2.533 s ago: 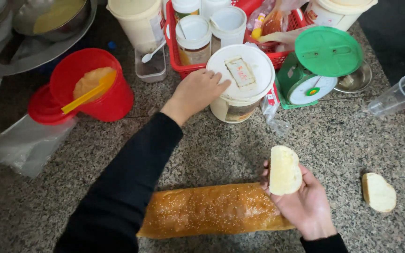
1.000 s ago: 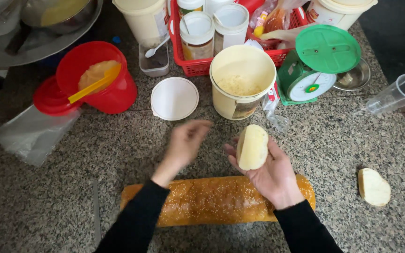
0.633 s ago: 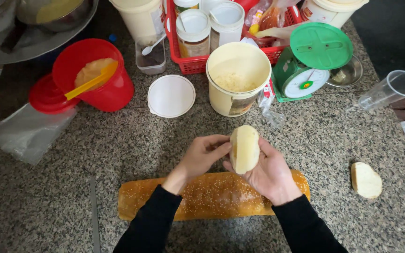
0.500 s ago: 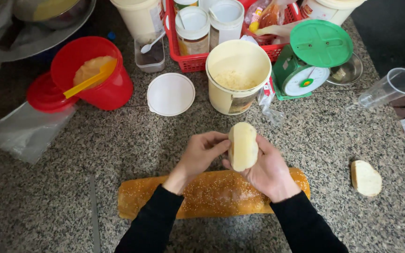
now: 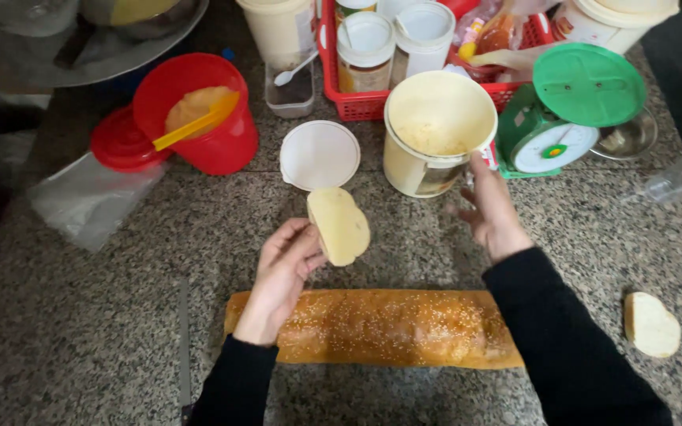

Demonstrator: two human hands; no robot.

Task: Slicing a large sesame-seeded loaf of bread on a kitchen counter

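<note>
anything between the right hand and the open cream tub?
Nothing visible. The right hand hangs open just right of the open cream tub, apart from it, with only bare granite counter between. The left hand holds the bread slice off to the left, clear of that path.

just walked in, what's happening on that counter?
A person is working at a granite counter. The left hand holds a slice of bread up over a long sesame loaf lying along the near edge. The right hand is open, reaching toward an uncovered cream tub; the tub's white lid lies flat beside it. Another bread slice sits alone at the right. A red tub with a yellow spatula stands at the back left.
</note>
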